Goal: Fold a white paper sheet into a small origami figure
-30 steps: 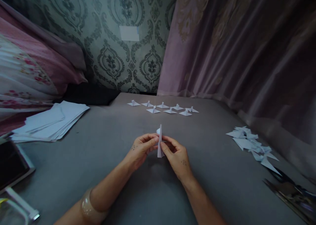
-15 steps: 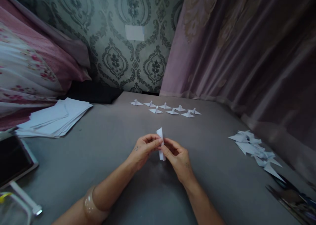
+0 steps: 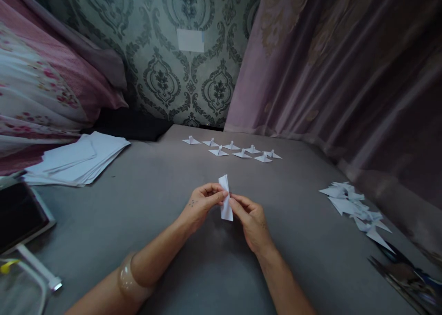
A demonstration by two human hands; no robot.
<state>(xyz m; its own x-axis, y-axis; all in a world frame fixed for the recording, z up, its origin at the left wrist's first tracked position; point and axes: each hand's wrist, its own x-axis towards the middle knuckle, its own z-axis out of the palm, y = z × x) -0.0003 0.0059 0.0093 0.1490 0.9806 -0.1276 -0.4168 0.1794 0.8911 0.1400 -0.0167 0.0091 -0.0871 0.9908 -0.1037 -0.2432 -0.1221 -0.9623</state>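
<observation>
Head view: I see the grey tabletop point(image 3: 165, 269) running off the bottom. White sheets point(image 3: 79, 158) lie stacked at left, above a dark-screened device point(image 3: 22, 216) cut off by the left edge. Folded papers point(image 3: 355, 207) heap at right; dark objects point(image 3: 407, 278) below them are too blurred to name. At centre, the left hand point(image 3: 203, 204) and right hand point(image 3: 252, 220) pinch a folded white strip point(image 3: 226, 210), fingers partly hiding it.

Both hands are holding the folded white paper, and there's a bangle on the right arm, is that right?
Not quite: the head view shows the bangle on the left arm. The left hand and right hand do both hold the folded white paper.
</observation>
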